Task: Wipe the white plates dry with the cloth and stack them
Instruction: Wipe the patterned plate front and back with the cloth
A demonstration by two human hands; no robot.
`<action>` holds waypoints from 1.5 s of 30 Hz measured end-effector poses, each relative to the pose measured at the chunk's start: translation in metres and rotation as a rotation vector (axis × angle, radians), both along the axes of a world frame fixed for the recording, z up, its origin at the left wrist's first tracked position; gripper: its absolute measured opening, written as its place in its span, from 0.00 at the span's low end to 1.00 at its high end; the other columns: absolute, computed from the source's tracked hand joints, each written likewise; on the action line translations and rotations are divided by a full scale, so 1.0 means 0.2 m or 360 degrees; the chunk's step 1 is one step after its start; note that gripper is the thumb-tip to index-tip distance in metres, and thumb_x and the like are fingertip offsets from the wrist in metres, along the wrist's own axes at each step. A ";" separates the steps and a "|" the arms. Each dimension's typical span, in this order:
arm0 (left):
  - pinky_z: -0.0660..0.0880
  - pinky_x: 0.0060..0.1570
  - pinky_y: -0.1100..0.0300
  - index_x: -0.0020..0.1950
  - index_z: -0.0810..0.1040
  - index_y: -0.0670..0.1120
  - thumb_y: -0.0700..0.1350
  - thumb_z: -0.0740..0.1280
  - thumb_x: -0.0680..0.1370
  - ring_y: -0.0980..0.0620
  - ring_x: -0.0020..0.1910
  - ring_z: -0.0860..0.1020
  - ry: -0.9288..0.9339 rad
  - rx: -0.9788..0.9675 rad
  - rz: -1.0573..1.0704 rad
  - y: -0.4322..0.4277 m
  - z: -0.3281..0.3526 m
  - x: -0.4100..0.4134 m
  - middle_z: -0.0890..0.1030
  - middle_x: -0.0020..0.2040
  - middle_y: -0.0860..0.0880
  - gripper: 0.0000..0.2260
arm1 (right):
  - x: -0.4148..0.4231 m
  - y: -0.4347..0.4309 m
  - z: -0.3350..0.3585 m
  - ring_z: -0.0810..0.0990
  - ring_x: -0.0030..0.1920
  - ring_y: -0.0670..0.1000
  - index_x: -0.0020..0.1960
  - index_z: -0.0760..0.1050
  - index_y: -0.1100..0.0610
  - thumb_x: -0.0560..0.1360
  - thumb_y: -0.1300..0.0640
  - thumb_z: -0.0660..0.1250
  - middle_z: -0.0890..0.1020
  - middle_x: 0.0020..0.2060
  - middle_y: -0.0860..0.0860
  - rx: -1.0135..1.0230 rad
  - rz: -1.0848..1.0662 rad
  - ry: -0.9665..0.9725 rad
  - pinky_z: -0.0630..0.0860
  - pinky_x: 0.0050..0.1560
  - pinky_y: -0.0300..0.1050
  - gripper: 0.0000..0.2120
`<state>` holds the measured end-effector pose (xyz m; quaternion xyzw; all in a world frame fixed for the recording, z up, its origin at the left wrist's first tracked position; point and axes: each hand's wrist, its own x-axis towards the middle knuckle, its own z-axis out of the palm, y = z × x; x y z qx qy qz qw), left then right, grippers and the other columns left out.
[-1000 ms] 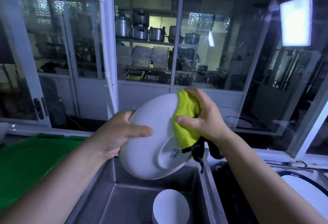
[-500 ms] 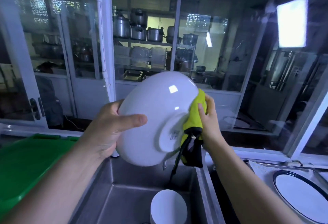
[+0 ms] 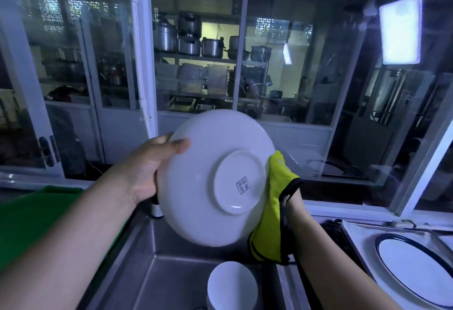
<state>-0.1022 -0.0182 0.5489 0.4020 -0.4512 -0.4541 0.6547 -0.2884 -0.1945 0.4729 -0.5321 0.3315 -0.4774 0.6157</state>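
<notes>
I hold a white plate [image 3: 203, 187] upright above the steel sink, its underside with the round foot ring and a small stamp facing me. My left hand [image 3: 149, 165] grips its left rim, thumb laid on the back. A yellow-green cloth [image 3: 274, 211] with black edging covers the plate's right edge, and my right hand [image 3: 293, 198] holds it there, mostly hidden under the cloth and behind the plate. Another white plate [image 3: 231, 285] stands in the sink below.
The steel sink [image 3: 161, 280] lies under the plate. A green board [image 3: 31, 216] is at the left. A white oval plate with a dark blue rim [image 3: 416, 268] rests on a steel tray at the right. Glass windows with shelves of pots stand behind.
The plate has been turned so its underside faces me squarely. The cloth and my right hand slid from the top of the plate down to its right edge.
</notes>
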 end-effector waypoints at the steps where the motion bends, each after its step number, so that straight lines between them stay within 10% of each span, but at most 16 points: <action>1: 0.82 0.43 0.50 0.56 0.81 0.41 0.51 0.85 0.42 0.43 0.46 0.84 -0.0008 0.0088 0.0060 -0.01 -0.01 0.01 0.84 0.51 0.39 0.44 | 0.00 -0.01 0.00 0.72 0.28 0.44 0.43 0.71 0.52 0.81 0.52 0.60 0.72 0.32 0.48 -0.0063 -0.0017 -0.0019 0.72 0.33 0.36 0.09; 10: 0.81 0.41 0.52 0.46 0.85 0.45 0.45 0.81 0.50 0.42 0.46 0.83 -0.0153 -0.0038 0.0168 0.01 -0.10 -0.03 0.84 0.50 0.40 0.25 | -0.07 0.03 0.27 0.78 0.49 0.42 0.58 0.71 0.47 0.67 0.53 0.71 0.80 0.48 0.40 -0.1150 0.0178 0.0196 0.75 0.49 0.37 0.21; 17: 0.80 0.39 0.50 0.47 0.85 0.44 0.43 0.77 0.57 0.41 0.43 0.83 -0.0203 -0.0068 0.0169 0.01 -0.10 -0.11 0.84 0.47 0.39 0.19 | 0.05 0.17 0.56 0.72 0.54 0.51 0.66 0.74 0.54 0.62 0.30 0.67 0.77 0.54 0.48 -0.2504 -0.0051 0.0947 0.70 0.56 0.50 0.40; 21: 0.80 0.39 0.52 0.47 0.85 0.45 0.44 0.76 0.56 0.42 0.44 0.84 -0.0170 -0.0097 0.0214 0.05 -0.10 -0.10 0.85 0.48 0.39 0.20 | 0.01 0.11 0.51 0.72 0.57 0.49 0.67 0.71 0.50 0.62 0.29 0.68 0.75 0.57 0.47 -0.2050 0.0201 0.0742 0.69 0.59 0.42 0.40; 26: 0.81 0.39 0.51 0.46 0.86 0.49 0.46 0.75 0.55 0.44 0.44 0.84 -0.0041 -0.0207 0.0319 0.09 -0.09 -0.07 0.85 0.48 0.43 0.20 | -0.02 0.07 0.26 0.76 0.58 0.36 0.66 0.67 0.49 0.73 0.52 0.64 0.77 0.58 0.39 -0.1198 0.0166 0.0117 0.71 0.56 0.32 0.22; 31: 0.80 0.37 0.55 0.47 0.86 0.48 0.38 0.71 0.62 0.47 0.45 0.84 0.0142 -0.0373 0.0466 0.06 -0.09 -0.09 0.86 0.47 0.46 0.16 | 0.11 0.22 0.00 0.74 0.53 0.48 0.52 0.72 0.48 0.75 0.41 0.60 0.77 0.53 0.46 -0.0834 -0.0199 -0.0121 0.72 0.58 0.51 0.12; 37: 0.80 0.34 0.57 0.52 0.79 0.44 0.41 0.67 0.65 0.50 0.41 0.84 0.0320 -0.0358 0.0648 0.02 -0.10 -0.11 0.86 0.43 0.47 0.15 | 0.10 0.29 -0.05 0.53 0.73 0.42 0.75 0.58 0.47 0.80 0.41 0.45 0.59 0.75 0.47 -0.1395 -0.0441 0.0435 0.48 0.70 0.33 0.26; 45: 0.80 0.35 0.56 0.51 0.81 0.43 0.40 0.69 0.65 0.47 0.42 0.84 0.0311 -0.0334 0.0684 0.02 -0.11 -0.12 0.86 0.45 0.45 0.15 | 0.10 0.32 0.19 0.62 0.72 0.61 0.74 0.63 0.55 0.80 0.44 0.51 0.61 0.74 0.55 -0.2126 -0.0513 0.0892 0.58 0.71 0.53 0.26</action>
